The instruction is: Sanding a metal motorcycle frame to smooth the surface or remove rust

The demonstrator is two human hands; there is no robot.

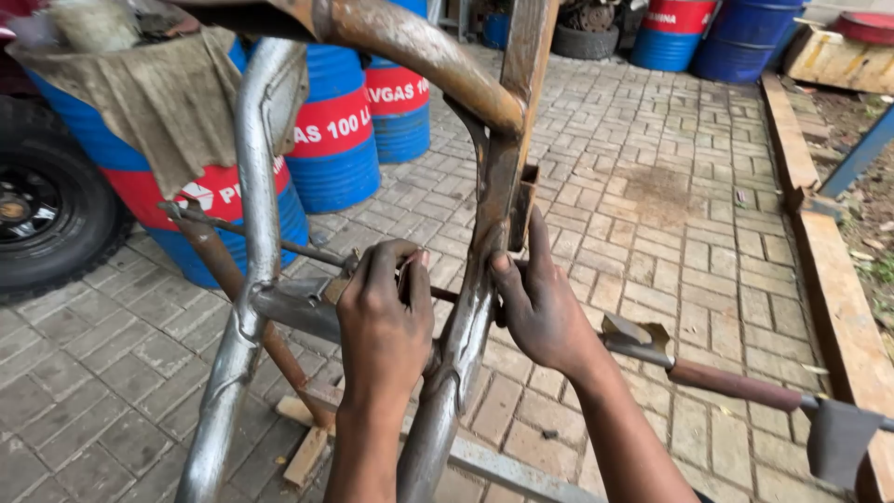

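A rusty welded tube frame (484,279) rises in front of me, with a bare steel tube (256,186) on its left side and a thin rod (279,244) crossing through it. My left hand (384,321) is curled shut around the cross piece where the rod meets the frame. Just to its right, my right hand (540,303) grips the rusty upright tube, thumb pointing up along it. What lies inside the left fist is hidden by the fingers.
Blue and red drums (340,140) stand behind the frame, one draped with a dirty cloth (163,93). A black tyre (42,210) sits at the left. A long handled bar (736,384) sticks out to the right over the brick paving. Wooden planks (838,298) line the right edge.
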